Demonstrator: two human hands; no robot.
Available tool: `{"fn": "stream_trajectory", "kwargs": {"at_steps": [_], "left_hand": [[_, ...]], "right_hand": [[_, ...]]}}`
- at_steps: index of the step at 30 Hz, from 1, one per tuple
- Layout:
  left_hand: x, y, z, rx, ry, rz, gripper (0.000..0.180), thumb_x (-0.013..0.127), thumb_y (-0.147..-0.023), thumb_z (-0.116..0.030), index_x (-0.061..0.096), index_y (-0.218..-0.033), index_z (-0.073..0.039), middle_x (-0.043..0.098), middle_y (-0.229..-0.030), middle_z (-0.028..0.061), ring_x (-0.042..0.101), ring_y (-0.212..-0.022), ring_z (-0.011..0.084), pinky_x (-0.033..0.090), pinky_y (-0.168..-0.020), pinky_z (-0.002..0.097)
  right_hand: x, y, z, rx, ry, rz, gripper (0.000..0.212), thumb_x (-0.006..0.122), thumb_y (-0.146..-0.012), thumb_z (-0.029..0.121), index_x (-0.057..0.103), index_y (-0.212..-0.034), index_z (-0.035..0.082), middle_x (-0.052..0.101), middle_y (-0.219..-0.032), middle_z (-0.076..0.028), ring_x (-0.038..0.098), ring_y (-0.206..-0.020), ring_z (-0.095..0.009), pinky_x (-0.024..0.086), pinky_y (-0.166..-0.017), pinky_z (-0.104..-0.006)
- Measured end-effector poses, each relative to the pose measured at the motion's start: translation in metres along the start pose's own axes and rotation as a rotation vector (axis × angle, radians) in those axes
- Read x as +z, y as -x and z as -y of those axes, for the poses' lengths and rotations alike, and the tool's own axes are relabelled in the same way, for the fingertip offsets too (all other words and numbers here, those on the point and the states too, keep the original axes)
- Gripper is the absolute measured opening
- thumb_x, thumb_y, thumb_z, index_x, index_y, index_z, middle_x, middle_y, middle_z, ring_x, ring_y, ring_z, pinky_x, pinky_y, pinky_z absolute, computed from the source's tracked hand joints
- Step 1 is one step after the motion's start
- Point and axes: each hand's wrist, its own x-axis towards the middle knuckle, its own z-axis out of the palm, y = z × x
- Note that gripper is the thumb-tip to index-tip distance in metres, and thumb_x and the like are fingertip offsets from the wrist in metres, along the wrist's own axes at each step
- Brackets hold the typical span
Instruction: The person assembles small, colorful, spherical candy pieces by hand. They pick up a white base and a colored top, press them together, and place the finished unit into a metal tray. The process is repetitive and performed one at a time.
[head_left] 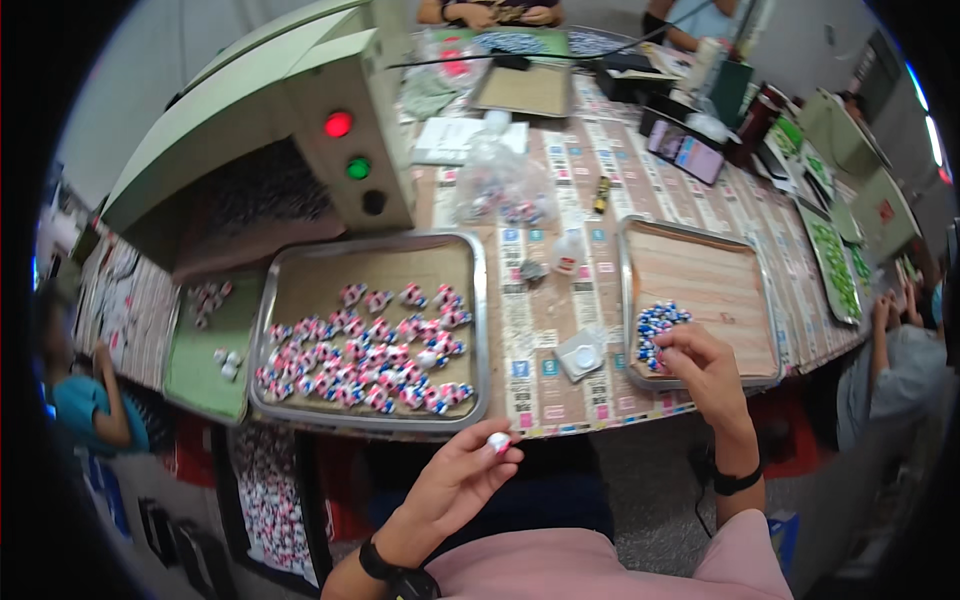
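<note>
My left hand (pixel 460 478) is closed at the table's front edge, pinching a small white and pink plastic piece (pixel 499 441) between thumb and fingers. My right hand (pixel 708 372) reaches over the right metal tray (pixel 705 265). Its fingertips are drawn together at a pile of tiny blue and white parts (pixel 655 330); whatever they pinch is too small to make out. To the left, a larger metal tray (pixel 480 330) carries many small white, pink and blue figure-like pieces (pixel 375 350), lying loose.
A pale green machine (pixel 330 75) with red and green lights stands behind the left tray. A green mat (pixel 205 355) lies beside it. Between the trays are a small white container (pixel 582 355), a bottle (pixel 568 252) and plastic bags (pixel 505 180). A propped phone (pixel 685 150) stands farther back. Other people sit around.
</note>
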Motion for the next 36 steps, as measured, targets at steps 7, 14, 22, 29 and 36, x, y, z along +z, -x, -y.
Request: {"fn": "stream_trajectory", "kwargs": {"at_steps": [7,14,22,29,36], "left_hand": [[0.006,0.0,-0.004,-0.036,0.093,0.13,0.037,0.051,-0.096,-0.006,0.046,-0.132,0.001,0.055,-0.127,0.0162,0.063,-0.103,0.021,0.054,-0.09,0.0307],[0.007,0.001,0.001,-0.024,0.043,0.11,0.035,0.053,-0.096,-0.005,0.049,-0.13,0.0,0.057,-0.124,0.0166,0.065,-0.099,0.0193,0.056,-0.087,0.029],[0.001,0.002,0.01,-0.017,-0.018,0.114,0.034,0.055,-0.095,-0.007,0.05,-0.128,0.001,0.06,-0.116,0.013,0.065,-0.094,0.0167,0.057,-0.084,0.0281],[-0.007,0.003,0.01,-0.051,0.024,0.157,0.034,0.053,-0.097,-0.009,0.048,-0.129,0.001,0.06,-0.116,0.0128,0.064,-0.094,0.0165,0.056,-0.082,0.0275],[0.001,0.0,0.014,-0.023,-0.058,0.105,0.034,0.052,-0.098,-0.01,0.048,-0.13,0.001,0.059,-0.114,0.0088,0.062,-0.102,0.0159,0.054,-0.088,0.0258]], "right_hand": [[0.034,0.009,0.014,0.212,-0.28,0.15,0.023,0.066,-0.086,0.0,0.064,-0.109,-0.005,0.062,-0.104,-0.006,0.062,-0.091,-0.012,0.053,-0.076,-0.0239],[0.049,-0.001,0.014,-0.164,0.204,0.065,0.018,0.067,-0.083,-0.002,0.069,-0.101,0.0,0.062,-0.092,-0.007,0.063,-0.083,-0.012,0.053,-0.07,-0.0245],[0.067,-0.016,0.014,-0.321,0.48,0.077,0.013,0.069,-0.08,-0.001,0.068,-0.093,0.0,0.064,-0.087,-0.011,0.064,-0.077,-0.022,0.05,-0.066,-0.0296],[0.074,-0.025,0.006,-0.476,0.637,0.1,0.012,0.07,-0.077,0.001,0.069,-0.089,0.002,0.065,-0.085,-0.011,0.062,-0.078,-0.029,0.048,-0.069,-0.0357],[0.073,-0.019,0.011,-0.447,0.596,0.043,0.01,0.071,-0.076,0.001,0.069,-0.087,0.002,0.065,-0.082,-0.01,0.062,-0.077,-0.028,0.049,-0.069,-0.0346]]}}
